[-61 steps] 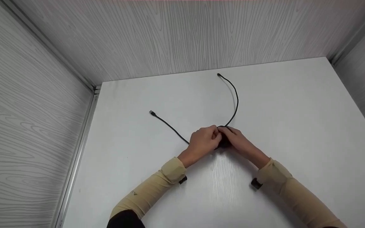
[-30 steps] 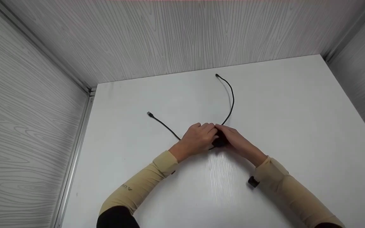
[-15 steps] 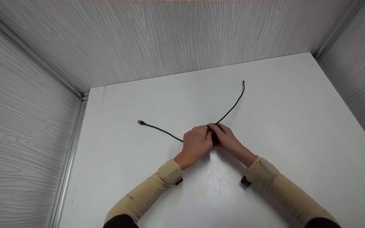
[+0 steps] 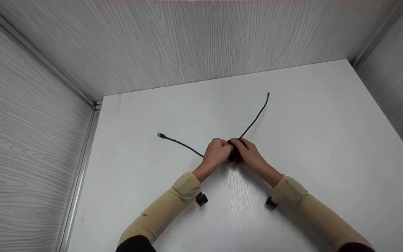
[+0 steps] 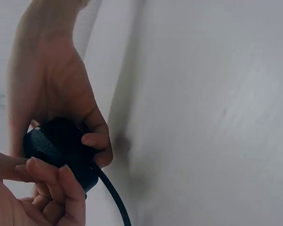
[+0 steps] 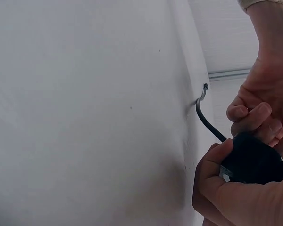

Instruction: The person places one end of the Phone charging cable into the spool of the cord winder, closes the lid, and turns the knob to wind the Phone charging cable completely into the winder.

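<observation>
A black rounded case (image 4: 234, 156) is held between both hands above the white table. Black cable leaves it on two sides: the left cable (image 4: 182, 143) ends in a USB plug (image 4: 161, 135), the right cable (image 4: 255, 120) in a small dark tip. My right hand (image 4: 254, 157) grips the case, with fingers curled round it in the right wrist view. My left hand (image 4: 216, 154) has curled fingers, and its thumb and forefinger pinch the near edge of the case (image 5: 61, 146) in the left wrist view. Fingers hide much of the case.
The white tabletop (image 4: 145, 203) meets a wood-grain panel (image 4: 205, 38) at the back. Similar panels stand left and right, with a metal rail (image 4: 82, 182) along the left edge. Dark wrist-worn devices hang under the left sleeve (image 4: 168, 208) and the right sleeve (image 4: 320, 213).
The far cable end has swung right and its visible length looks shorter. My left hand has shifted its hold around the case. Both hands remain together at the case.
</observation>
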`<state>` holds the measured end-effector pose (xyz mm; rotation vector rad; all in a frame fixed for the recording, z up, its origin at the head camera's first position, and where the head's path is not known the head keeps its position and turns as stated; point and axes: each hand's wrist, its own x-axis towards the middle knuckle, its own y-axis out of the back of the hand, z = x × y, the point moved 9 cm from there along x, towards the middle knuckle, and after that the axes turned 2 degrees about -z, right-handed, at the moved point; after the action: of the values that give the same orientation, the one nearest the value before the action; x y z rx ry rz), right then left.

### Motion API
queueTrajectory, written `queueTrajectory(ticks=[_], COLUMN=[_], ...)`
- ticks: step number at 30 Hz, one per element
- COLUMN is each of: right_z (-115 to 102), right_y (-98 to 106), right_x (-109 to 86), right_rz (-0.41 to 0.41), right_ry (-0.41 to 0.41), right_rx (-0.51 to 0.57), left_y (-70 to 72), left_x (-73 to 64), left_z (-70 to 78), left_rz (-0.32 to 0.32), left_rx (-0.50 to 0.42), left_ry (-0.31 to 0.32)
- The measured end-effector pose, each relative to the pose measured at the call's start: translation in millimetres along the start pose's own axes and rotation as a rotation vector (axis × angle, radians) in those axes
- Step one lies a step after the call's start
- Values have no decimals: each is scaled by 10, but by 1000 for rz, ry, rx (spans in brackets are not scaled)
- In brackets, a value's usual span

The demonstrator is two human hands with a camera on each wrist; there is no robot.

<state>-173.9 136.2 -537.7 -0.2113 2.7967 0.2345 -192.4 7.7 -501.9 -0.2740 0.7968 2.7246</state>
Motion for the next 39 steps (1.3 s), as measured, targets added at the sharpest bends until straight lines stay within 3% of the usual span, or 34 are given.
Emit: queueTrajectory(ticks=[3,5,8,10,15,17,21,25,29,32,35,39], right_z=[14,18,19,15,7,15,40,39,-3,-34,-38,-7], right_y=[16,23,13,2,19,26,-5,-42,-70,-94,-92,-47], right_x=[8,12,8,1,-6,-10,-13,-18,-52,-69,-59,-27], right_rz=[-14,-25,-60,-84,-115,-124,-150,-175,-212,-242,-234,-167], right_ry=[-17,-23,-33,-42,-51,-55,-57,-39,-11,0,-19,-60], right_rx=[8,13,20,31,48,42,52,71,63,82,103,104], left_y=[-20,-19,16,50,49,23,-14,-26,-19,-19,-38,-69], left_x=[6,6,-21,-69,-316,-408,-493,-523,-541,-534,-504,-470], left_z=[0,30,109,200,437,458,445,443,447,445,437,423], left_rz=[-23,-27,-10,20,106,125,138,133,172,225,271,319], left_rx=[2,76,240,365,683,804,1009,1127,1185,1193,1159,1051], left_ry=[0,-39,-151,-296,-840,-1021,-1227,-1366,-1459,-1456,-1370,-1182])
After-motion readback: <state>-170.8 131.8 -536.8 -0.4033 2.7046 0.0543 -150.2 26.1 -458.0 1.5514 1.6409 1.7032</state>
